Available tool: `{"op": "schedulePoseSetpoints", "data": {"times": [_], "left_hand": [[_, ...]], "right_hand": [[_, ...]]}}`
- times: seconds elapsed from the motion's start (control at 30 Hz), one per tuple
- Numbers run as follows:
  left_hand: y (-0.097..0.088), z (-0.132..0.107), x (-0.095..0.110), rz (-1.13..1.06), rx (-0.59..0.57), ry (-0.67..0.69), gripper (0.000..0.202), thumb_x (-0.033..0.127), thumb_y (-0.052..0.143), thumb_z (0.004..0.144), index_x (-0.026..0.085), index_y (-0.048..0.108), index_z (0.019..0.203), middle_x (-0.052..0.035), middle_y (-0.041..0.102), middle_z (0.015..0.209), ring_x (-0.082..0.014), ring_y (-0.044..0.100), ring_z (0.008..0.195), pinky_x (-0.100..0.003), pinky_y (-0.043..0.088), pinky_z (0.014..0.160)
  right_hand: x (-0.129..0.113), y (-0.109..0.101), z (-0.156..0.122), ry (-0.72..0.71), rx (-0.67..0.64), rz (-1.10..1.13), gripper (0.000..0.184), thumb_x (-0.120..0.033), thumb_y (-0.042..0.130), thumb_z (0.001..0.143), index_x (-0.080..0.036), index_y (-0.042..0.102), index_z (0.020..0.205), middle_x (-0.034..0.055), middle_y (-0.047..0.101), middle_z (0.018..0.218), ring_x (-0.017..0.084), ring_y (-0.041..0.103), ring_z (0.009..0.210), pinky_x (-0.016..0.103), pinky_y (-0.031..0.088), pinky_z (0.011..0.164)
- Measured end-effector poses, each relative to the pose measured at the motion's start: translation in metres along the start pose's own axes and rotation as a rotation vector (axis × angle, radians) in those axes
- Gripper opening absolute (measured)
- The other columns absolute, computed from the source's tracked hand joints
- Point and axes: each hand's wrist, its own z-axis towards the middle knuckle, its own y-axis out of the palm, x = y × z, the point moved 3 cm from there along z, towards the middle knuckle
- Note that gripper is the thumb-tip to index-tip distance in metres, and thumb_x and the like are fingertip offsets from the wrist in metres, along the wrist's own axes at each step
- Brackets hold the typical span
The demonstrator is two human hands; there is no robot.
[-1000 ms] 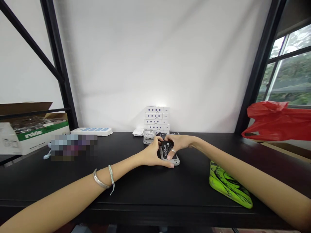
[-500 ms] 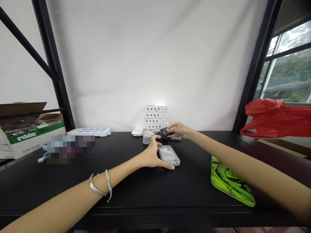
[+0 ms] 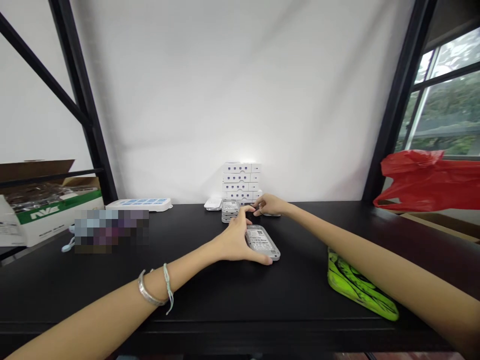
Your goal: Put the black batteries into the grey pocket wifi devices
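On the black tabletop (image 3: pixel 187 290), a flat white device (image 3: pixel 261 241) with rounded corners lies with its printed label facing up. My left hand (image 3: pixel 234 242) curves around its left side, thumb along the near edge and fingers at the far end. Just beyond, my right hand (image 3: pixel 270 204) has its fingertips pinched together on a dark flat piece, mostly hidden, that looks like a battery. A pile of similar labelled devices (image 3: pixel 230 207) stands left of the fingers. Another pale device is partly covered behind my right hand.
White boxes (image 3: pixel 240 178) are stacked against the wall, with thin white pieces (image 3: pixel 213 203) beside them. A power strip (image 3: pixel 140 204) and open carton (image 3: pixel 56 215) are at left. Right are a green-and-black phone case (image 3: pixel 360 285) and a red plastic bag (image 3: pixel 431 182).
The black flat piece in my right hand, plainly visible before, is now lower and mostly hidden behind the fingers. My left hand stays around the device. The view has shifted slightly.
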Motion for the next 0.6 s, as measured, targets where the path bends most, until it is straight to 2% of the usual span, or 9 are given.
{"op": "schedulePoseSetpoints", "data": {"times": [0.1,0.2,0.27,0.33,0.4,0.47,0.53,0.6], "left_hand": [[-0.019,0.010,0.000,0.007,0.070,0.018,0.105,0.055,0.080,0.049,0.028,0.018,0.129,-0.0117,0.044,0.118,-0.0311,0.044,0.114,-0.051,0.036,0.097],[-0.049,0.031,-0.009,0.039,0.142,-0.007,0.104,0.052,0.081,0.050,0.026,0.016,0.127,-0.0131,0.043,0.117,-0.0296,0.047,0.111,-0.048,0.038,0.095],[-0.066,0.046,-0.020,0.074,0.145,-0.008,0.101,0.050,0.083,0.047,0.024,0.021,0.122,-0.0140,0.042,0.118,-0.0306,0.045,0.115,-0.047,0.038,0.095],[-0.079,0.058,-0.035,0.055,0.133,-0.044,0.099,0.048,0.084,0.045,0.023,0.023,0.119,-0.0139,0.042,0.117,-0.0308,0.044,0.116,-0.047,0.039,0.094],[-0.086,0.064,-0.048,0.028,0.114,-0.074,0.097,0.046,0.084,0.045,0.022,0.024,0.117,-0.0150,0.043,0.117,-0.0306,0.046,0.116,-0.045,0.042,0.093],[-0.089,0.063,-0.057,0.000,0.104,-0.091,0.091,0.046,0.082,0.048,0.021,0.025,0.115,-0.0157,0.044,0.118,-0.0298,0.048,0.116,-0.043,0.044,0.091],[-0.088,0.058,-0.061,-0.019,0.124,-0.095,0.082,0.047,0.079,0.053,0.022,0.028,0.113,-0.0152,0.045,0.121,-0.0290,0.049,0.117,-0.042,0.045,0.090],[-0.085,0.050,-0.057,-0.016,0.194,-0.077,0.075,0.048,0.076,0.059,0.023,0.030,0.113,-0.0152,0.045,0.124,-0.0284,0.048,0.119,-0.043,0.044,0.091]], "right_hand": [[0.003,-0.006,0.002,-0.023,0.000,-0.055,0.040,-0.038,0.073,0.056,-0.017,0.069,0.090,0.0036,0.064,0.079,0.022,0.058,0.078,0.030,0.043,0.068],[0.011,-0.020,0.001,-0.030,0.043,-0.093,0.048,-0.047,0.074,0.054,-0.018,0.067,0.092,0.0065,0.064,0.092,0.025,0.058,0.086,0.032,0.044,0.074],[0.022,-0.029,-0.002,-0.023,0.093,-0.111,0.061,-0.054,0.072,0.055,-0.017,0.063,0.103,0.0107,0.060,0.107,0.028,0.055,0.098,0.035,0.044,0.081],[0.036,-0.033,-0.006,0.004,0.072,-0.098,0.079,-0.059,0.071,0.055,-0.016,0.052,0.119,0.0146,0.051,0.124,0.031,0.049,0.111,0.038,0.042,0.089],[0.052,-0.030,-0.010,0.048,-0.025,-0.056,0.098,-0.061,0.071,0.053,-0.015,0.037,0.133,0.0175,0.040,0.137,0.032,0.041,0.122,0.040,0.038,0.097],[0.064,-0.026,-0.011,0.090,-0.108,-0.016,0.111,-0.062,0.072,0.052,-0.012,0.025,0.139,0.0199,0.033,0.141,0.032,0.036,0.128,0.040,0.033,0.102],[0.072,-0.023,-0.010,0.116,-0.127,-0.001,0.117,-0.062,0.073,0.051,-0.012,0.019,0.141,0.0210,0.033,0.141,0.033,0.034,0.129,0.041,0.031,0.104],[0.074,-0.021,-0.008,0.095,-0.118,-0.001,0.114,-0.062,0.072,0.052,-0.015,0.019,0.141,0.0204,0.037,0.139,0.033,0.037,0.127,0.044,0.032,0.102]]}}
